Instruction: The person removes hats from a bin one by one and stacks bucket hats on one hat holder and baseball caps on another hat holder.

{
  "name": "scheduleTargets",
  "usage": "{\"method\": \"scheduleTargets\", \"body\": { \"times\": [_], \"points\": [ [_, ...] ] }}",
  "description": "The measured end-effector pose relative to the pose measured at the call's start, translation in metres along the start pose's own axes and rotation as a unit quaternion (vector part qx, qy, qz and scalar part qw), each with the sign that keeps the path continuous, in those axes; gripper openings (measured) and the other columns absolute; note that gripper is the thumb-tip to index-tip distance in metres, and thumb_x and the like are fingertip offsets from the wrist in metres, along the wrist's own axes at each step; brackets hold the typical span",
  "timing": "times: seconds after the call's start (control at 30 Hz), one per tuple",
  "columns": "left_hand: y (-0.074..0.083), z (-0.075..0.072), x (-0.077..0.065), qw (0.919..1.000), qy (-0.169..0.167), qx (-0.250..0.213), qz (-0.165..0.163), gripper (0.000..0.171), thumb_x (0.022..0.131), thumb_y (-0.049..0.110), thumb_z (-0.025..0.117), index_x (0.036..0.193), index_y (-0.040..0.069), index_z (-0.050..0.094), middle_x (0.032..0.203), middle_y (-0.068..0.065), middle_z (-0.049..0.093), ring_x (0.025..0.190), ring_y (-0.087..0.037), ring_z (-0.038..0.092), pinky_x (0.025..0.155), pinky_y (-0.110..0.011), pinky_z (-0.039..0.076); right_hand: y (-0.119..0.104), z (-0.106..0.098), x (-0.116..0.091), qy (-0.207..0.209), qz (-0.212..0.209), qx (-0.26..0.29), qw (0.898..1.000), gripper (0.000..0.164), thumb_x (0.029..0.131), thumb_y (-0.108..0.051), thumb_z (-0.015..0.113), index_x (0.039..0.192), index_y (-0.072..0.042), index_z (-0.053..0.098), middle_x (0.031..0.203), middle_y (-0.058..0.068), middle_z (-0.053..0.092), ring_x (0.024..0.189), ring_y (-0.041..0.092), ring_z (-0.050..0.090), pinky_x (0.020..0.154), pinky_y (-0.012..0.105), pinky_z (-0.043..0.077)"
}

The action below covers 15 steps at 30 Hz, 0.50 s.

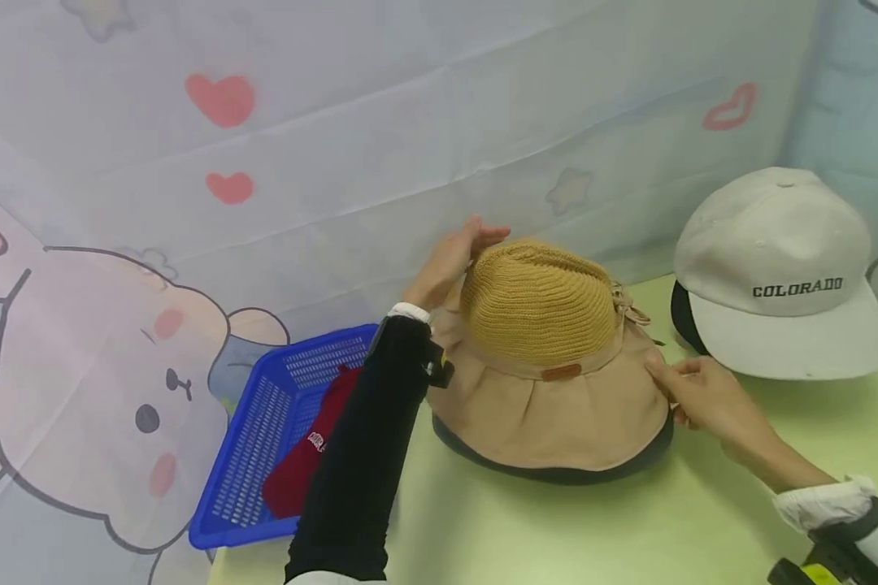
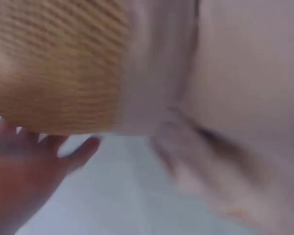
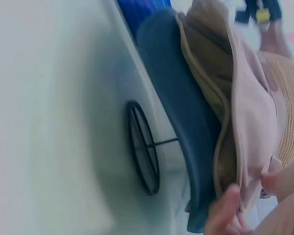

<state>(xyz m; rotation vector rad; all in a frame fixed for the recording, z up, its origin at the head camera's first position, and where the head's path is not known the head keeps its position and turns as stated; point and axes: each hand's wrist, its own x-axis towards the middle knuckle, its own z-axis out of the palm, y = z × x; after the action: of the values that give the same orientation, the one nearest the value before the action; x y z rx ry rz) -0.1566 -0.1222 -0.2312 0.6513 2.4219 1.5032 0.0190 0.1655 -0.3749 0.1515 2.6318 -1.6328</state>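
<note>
A sun hat (image 1: 537, 313) with a mustard knitted crown and a wide beige brim sits in the middle of the head view. Close beneath its brim shows a dark blue brim (image 3: 179, 93), raised on a black wire stand (image 3: 146, 147). My left hand (image 1: 449, 258) is at the far left side of the crown, fingers extended along it; the left wrist view is blurred. With thumb and fingers my right hand (image 1: 710, 398) pinches the right edge of the beige brim.
A white cap (image 1: 775, 252) lettered COLORADO stands at the right, with something black under it. At the left, a blue basket (image 1: 245, 455) contains a red fabric item (image 1: 289, 483) with white lettering, partly behind my left sleeve. A printed cloth backdrop (image 1: 410, 122) rises behind the green tabletop (image 1: 527, 528).
</note>
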Motion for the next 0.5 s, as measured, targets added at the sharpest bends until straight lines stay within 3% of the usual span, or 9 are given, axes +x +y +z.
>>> {"method": "scheduleTargets", "body": {
  "times": [0.07,0.13,0.2,0.27,0.37,0.43,0.5],
  "points": [
    [-0.012,-0.002,0.004,0.9937,-0.032,-0.083,-0.069,0.057,0.113,0.047,0.026,0.124,0.006,0.064,0.121,-0.003,0.062,0.109,-0.015,0.059,0.103,-0.033,0.043,0.001,0.003,-0.009,-0.062,0.036,0.041,0.997,0.058,0.107,-0.055,0.046,0.089,-0.001,0.058,0.072,0.004,0.057,0.059,0.015,0.056,0.055,0.031,0.052],
    [-0.022,-0.002,0.003,0.9836,-0.049,-0.123,-0.122,0.055,0.111,0.051,0.028,0.117,0.006,0.059,0.114,-0.005,0.056,0.1,-0.018,0.057,0.099,-0.036,0.045,0.003,0.004,-0.014,-0.104,0.067,0.099,0.987,0.052,0.107,-0.054,0.047,0.093,-0.005,0.059,0.076,0.001,0.059,0.062,0.013,0.059,0.06,0.031,0.056],
    [-0.028,-0.002,0.001,0.9769,-0.068,-0.138,-0.149,0.057,0.11,0.055,0.027,0.122,0.006,0.053,0.121,-0.008,0.052,0.108,-0.023,0.056,0.105,-0.042,0.043,0.007,0.002,-0.016,-0.129,0.071,0.177,0.973,0.044,0.109,-0.047,0.049,0.103,-0.005,0.061,0.086,0.001,0.065,0.073,0.013,0.066,0.07,0.031,0.059],
    [-0.031,-0.003,0.0,0.9728,-0.095,-0.144,-0.154,0.066,0.108,0.059,0.025,0.131,0.004,0.052,0.134,-0.012,0.052,0.122,-0.027,0.054,0.113,-0.046,0.038,0.013,-0.002,-0.018,-0.147,0.06,0.271,0.949,0.032,0.111,-0.035,0.049,0.113,-0.006,0.062,0.099,0.001,0.068,0.088,0.014,0.069,0.08,0.032,0.06],
    [-0.036,-0.009,-0.001,0.9696,-0.127,-0.124,-0.168,0.069,0.108,0.062,0.024,0.13,0.006,0.057,0.137,-0.011,0.055,0.129,-0.029,0.053,0.112,-0.049,0.04,0.023,-0.005,-0.022,-0.175,0.05,0.38,0.907,0.017,0.111,-0.017,0.05,0.12,-0.008,0.061,0.119,0.0,0.062,0.108,0.014,0.066,0.094,0.034,0.056],
    [-0.042,-0.013,-0.002,0.972,-0.127,-0.086,-0.178,0.058,0.109,0.057,0.032,0.113,0.008,0.063,0.12,-0.007,0.062,0.115,-0.023,0.059,0.101,-0.043,0.048,0.029,-0.005,-0.024,-0.198,0.044,0.404,0.892,0.016,0.11,-0.009,0.049,0.122,-0.008,0.06,0.125,0.001,0.058,0.114,0.013,0.063,0.098,0.034,0.054],
    [-0.049,-0.015,-0.002,0.9816,-0.11,0.004,-0.156,0.038,0.109,0.041,0.042,0.095,0.011,0.062,0.097,-0.002,0.06,0.093,-0.017,0.058,0.084,-0.033,0.05,0.031,-0.003,-0.026,-0.205,0.039,0.403,0.891,0.019,0.109,-0.005,0.05,0.126,-0.004,0.057,0.127,0.001,0.056,0.116,0.012,0.062,0.1,0.033,0.053]
  ]
}}
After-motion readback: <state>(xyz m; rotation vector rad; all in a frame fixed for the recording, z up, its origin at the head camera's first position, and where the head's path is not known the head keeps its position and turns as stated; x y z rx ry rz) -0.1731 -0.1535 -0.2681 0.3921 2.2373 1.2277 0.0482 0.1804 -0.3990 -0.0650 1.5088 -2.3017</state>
